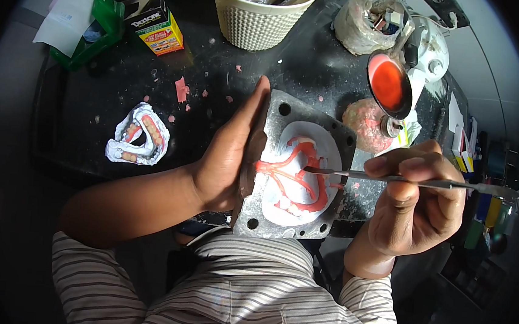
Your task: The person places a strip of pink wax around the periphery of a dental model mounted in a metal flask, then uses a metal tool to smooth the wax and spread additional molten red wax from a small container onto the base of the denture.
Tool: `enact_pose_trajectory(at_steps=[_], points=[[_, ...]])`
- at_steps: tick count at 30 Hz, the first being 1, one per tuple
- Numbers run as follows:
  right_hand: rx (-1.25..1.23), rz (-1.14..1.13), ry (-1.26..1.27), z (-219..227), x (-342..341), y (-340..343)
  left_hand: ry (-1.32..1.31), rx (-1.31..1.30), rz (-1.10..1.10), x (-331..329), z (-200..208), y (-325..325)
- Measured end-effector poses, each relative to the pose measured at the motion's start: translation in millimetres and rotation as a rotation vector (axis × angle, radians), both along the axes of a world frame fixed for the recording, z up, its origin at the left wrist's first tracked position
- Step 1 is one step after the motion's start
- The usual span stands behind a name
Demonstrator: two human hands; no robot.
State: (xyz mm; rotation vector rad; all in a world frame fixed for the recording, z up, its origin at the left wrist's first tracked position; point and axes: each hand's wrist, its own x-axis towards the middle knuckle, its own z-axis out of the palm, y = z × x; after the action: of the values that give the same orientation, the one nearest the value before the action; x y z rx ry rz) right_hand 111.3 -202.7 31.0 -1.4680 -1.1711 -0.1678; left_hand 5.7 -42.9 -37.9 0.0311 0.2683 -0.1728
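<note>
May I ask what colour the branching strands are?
The strands are coral red, best in the head view.

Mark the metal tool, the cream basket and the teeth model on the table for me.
Metal tool (355, 174), head view: left half of its bare shaft.
Cream basket (255, 24), head view: textured front wall.
Teeth model (145, 151), head view: white base.

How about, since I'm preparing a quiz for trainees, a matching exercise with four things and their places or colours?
1. Basket
2. Dental model
3. Metal frame
4. Slim tool

A. Against the left hand
B. On the black table, beyond the left forearm
C. In the right hand
D. Cream

Pairs: 1-D; 2-B; 3-A; 4-C
</note>
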Motion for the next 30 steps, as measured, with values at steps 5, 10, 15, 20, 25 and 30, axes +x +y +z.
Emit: enact_pose_trajectory(at_steps=[5,10,15,20,25,30], points=[[0.212,-0.105,0.174,0,12,-11,-0.116,-0.030,0.010,-5,-12,4],[0.233,-0.337,0.213,0,50,-46,-0.089,-0.023,0.018,-3,-12,3],[0.233,-0.447,0.231,-7,62,-55,0.008,0.029,0.016,-4,-8,3],[0.239,-0.501,0.215,-5,62,-56,0.029,0.072,0.028,-1,-4,3],[0.236,-0.494,0.218,-8,62,-53,-0.002,0.070,0.019,-3,-4,5],[0.268,-0.414,0.201,-8,65,-59,-0.010,0.051,0.008,-1,-3,4]])
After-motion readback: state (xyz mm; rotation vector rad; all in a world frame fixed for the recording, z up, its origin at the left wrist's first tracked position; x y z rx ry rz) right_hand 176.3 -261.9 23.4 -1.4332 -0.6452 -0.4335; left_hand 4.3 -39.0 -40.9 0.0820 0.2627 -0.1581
